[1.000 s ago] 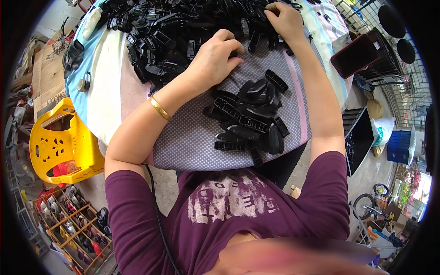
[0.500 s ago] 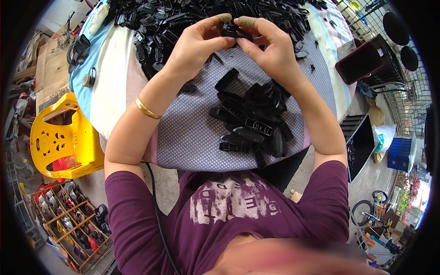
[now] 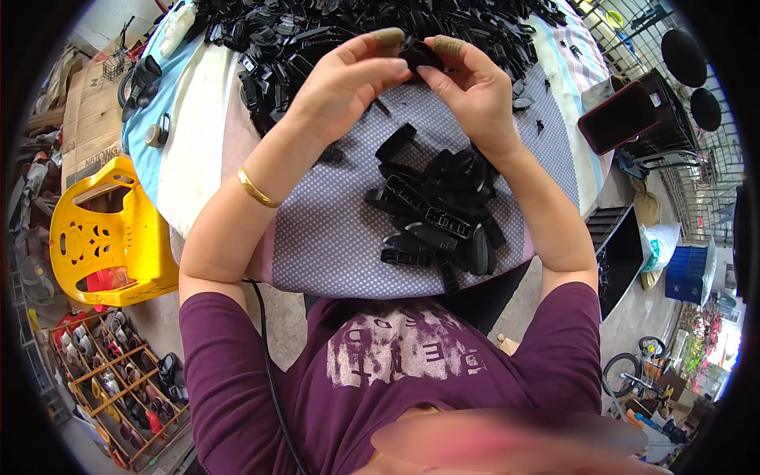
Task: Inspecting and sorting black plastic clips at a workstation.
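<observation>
Over the near edge of the large heap of black plastic parts (image 3: pixel 285 75), my two hands meet at a small black plastic piece (image 3: pixel 421 57). My left hand (image 3: pixel 336 91) is pinched at its left side, thumb and forefinger tips touching it. My right hand (image 3: pixel 481 99) grips its right side between thumb and fingers. Tan covers wrap both forefinger tips. The fingers partly hide the piece, so its exact kind is unclear. Closer to my body, a smaller pile of black strap-like, buckled pieces (image 3: pixel 447 218) lies on the dotted tablecloth (image 3: pixel 317 229).
A yellow plastic chair (image 3: pixel 150 257) stands left of the table, above a wooden rack of shoes (image 3: pixel 119 388). At the right are a dark phone-like slab (image 3: pixel 617 119), a black crate (image 3: pixel 621 253) and a wire grid (image 3: pixel 712 174). A black cable (image 3: pixel 273 380) runs along my left side.
Both hands have shifted slightly to the right with the black piece, which has turned between the fingers. The smaller pile looks the same.
</observation>
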Action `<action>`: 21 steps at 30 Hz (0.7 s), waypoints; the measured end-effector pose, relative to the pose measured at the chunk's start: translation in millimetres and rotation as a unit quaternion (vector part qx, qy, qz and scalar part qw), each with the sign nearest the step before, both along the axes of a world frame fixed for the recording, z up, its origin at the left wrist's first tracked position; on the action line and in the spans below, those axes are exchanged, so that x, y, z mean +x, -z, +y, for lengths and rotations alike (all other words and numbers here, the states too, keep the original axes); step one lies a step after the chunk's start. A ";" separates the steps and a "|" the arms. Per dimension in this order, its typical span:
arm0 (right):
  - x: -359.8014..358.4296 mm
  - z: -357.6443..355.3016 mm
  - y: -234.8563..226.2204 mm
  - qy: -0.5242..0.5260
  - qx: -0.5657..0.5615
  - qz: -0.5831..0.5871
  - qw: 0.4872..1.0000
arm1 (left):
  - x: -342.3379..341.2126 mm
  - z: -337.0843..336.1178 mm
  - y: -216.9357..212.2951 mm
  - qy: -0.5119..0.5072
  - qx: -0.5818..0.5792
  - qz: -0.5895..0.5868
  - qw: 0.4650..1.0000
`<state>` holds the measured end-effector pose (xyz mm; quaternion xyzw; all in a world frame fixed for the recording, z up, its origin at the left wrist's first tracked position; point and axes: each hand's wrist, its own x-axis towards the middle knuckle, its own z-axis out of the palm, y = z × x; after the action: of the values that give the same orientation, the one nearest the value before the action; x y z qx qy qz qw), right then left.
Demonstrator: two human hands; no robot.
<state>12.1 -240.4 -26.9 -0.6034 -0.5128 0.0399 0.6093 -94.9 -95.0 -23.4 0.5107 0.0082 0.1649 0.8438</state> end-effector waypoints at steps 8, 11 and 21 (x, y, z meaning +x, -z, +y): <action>-4.4 -5.3 -9.8 -0.016 -0.028 0.135 0.990 | -1.8 -6.1 -1.0 -0.082 0.095 -0.017 0.992; -5.7 -5.1 -10.2 -0.013 -0.022 0.071 0.997 | -2.5 -7.3 -1.9 -0.096 0.098 -0.020 0.990; -15.9 -1.1 -9.5 0.062 -0.026 -0.155 0.986 | -6.5 -17.2 -6.1 -0.138 0.130 -0.024 0.982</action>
<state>-3.8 -241.5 -17.4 -0.6490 -0.5611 -0.0785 0.5077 -101.4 -112.2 -17.2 0.6055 0.0372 0.2920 0.7394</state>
